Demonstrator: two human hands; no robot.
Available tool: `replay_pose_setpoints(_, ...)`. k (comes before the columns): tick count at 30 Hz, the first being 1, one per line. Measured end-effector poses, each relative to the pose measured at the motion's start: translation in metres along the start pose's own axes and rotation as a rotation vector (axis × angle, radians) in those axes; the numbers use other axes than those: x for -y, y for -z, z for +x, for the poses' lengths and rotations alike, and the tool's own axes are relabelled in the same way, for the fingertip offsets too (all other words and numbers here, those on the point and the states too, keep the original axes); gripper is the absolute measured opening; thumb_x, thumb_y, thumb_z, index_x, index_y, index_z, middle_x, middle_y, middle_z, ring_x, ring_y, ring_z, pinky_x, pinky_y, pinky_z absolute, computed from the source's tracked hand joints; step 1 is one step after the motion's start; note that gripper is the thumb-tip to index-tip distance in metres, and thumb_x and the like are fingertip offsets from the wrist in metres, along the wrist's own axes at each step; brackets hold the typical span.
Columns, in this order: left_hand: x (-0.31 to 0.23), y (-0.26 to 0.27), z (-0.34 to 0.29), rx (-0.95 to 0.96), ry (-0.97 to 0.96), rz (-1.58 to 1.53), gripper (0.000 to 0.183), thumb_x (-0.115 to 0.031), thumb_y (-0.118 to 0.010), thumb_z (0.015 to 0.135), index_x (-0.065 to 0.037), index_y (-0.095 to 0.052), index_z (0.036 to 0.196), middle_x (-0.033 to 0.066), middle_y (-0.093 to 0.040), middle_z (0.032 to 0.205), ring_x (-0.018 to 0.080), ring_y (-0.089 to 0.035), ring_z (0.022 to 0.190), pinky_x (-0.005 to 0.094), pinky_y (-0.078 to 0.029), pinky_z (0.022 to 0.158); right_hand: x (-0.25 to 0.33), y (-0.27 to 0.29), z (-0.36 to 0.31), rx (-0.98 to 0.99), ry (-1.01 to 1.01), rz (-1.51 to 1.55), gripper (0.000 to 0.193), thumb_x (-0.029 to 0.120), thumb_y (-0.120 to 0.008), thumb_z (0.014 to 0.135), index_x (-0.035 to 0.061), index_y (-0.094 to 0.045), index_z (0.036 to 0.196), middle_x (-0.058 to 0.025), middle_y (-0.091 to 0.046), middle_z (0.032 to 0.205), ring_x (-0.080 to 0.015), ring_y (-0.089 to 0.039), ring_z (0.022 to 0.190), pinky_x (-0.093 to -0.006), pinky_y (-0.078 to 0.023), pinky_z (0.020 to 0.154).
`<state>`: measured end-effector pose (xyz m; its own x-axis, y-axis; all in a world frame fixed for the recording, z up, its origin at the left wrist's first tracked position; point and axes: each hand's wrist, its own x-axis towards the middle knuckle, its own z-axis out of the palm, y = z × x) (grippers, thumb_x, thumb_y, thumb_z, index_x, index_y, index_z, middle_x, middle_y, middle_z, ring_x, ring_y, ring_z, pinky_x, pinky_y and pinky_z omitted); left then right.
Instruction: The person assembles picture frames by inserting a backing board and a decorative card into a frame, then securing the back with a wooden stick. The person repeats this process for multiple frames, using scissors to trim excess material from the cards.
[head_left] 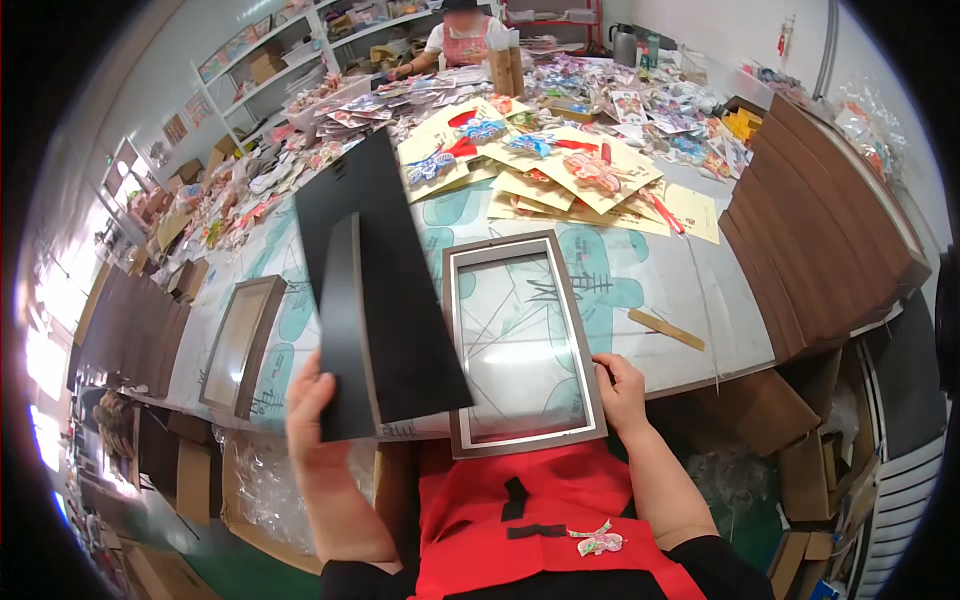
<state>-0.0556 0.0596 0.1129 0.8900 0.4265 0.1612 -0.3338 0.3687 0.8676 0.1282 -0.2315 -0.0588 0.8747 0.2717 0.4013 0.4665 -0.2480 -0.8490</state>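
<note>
My left hand (318, 415) is gripping the black backing board (375, 290) by its near corner, thumb on top, lifting it tilted above the table (690, 290); my right hand (622, 392) is pinching the right near edge of the grey picture frame (522, 340) (glass inside), which is lying flat at the table's near edge; another frame (242, 342) is lying further left.

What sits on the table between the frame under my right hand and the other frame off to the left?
In the head view, only the black backing board, held up by the left hand, covers that stretch.
</note>
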Motion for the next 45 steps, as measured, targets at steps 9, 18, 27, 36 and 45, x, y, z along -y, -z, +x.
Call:
replay_pose_setpoints(9, 0.039, 0.159, 0.011, -0.288, 0.247, 0.131, 0.041, -0.011, -0.060, 0.084, 0.004, -0.051, 0.121, 0.0101, -0.062, 0.107, 0.0206, -0.061, 0.094, 0.0313, -0.049, 0.084, 0.005, -0.001, 0.003, 0.032, -0.059, 0.018, 0.015, 0.002, -0.054, 0.084, -0.0023, -0.063, 0.095, -0.0144, -0.064, 0.083, -0.0203, -0.062, 0.073, -0.0289, -0.048, 0.065)
replay_pose_setpoints(18, 0.062, 0.125, 0.030, -0.572, -0.427, 1.504, 0.037, -0.006, -0.054, 0.085, 0.007, -0.049, 0.120, 0.0192, -0.052, 0.121, 0.0287, -0.051, 0.111, 0.0382, -0.039, 0.096, 0.006, 0.007, 0.036, -0.001, -0.238, 0.234, 0.021, 0.006, -0.059, 0.084, -0.0010, -0.062, 0.103, -0.0023, -0.062, 0.080, -0.0059, -0.054, 0.069, -0.0217, -0.044, 0.062)
replay_pose_setpoints(27, 0.157, 0.050, 0.018, -0.020, -0.546, 1.625, 0.044, -0.004, -0.061, 0.075, -0.003, -0.052, 0.118, 0.0208, -0.043, 0.130, 0.0425, -0.035, 0.124, 0.0490, -0.031, 0.102, -0.037, -0.060, 0.237, 0.068, -0.137, 0.115, 0.038, 0.013, -0.058, 0.079, 0.0036, -0.058, 0.116, -0.0122, -0.063, 0.097, -0.0201, -0.060, 0.082, -0.0308, -0.047, 0.076)
replay_pose_setpoints(36, 0.164, 0.052, 0.022, -0.091, -0.535, 1.634, 0.034, -0.001, -0.060, 0.071, -0.003, -0.061, 0.104, 0.0176, -0.053, 0.119, 0.0422, -0.043, 0.118, 0.0450, -0.039, 0.097, -0.075, -0.099, 0.282, 0.004, 0.126, -0.792, 0.037, 0.011, -0.056, 0.077, 0.0112, -0.057, 0.114, -0.0125, -0.052, 0.125, -0.0346, -0.060, 0.094, -0.0437, -0.050, 0.080)
replay_pose_setpoints(45, 0.162, 0.049, 0.024, -0.076, -0.551, 1.639, 0.029, -0.001, -0.060, 0.070, -0.004, -0.064, 0.099, 0.0152, -0.055, 0.116, 0.0403, -0.047, 0.114, 0.0436, -0.040, 0.096, -0.049, -0.068, 0.318, -0.306, 0.312, -0.454, 0.012, 0.013, -0.056, 0.087, 0.0025, -0.062, 0.088, -0.0170, -0.064, 0.080, -0.0336, -0.063, 0.074, -0.0388, -0.049, 0.065)
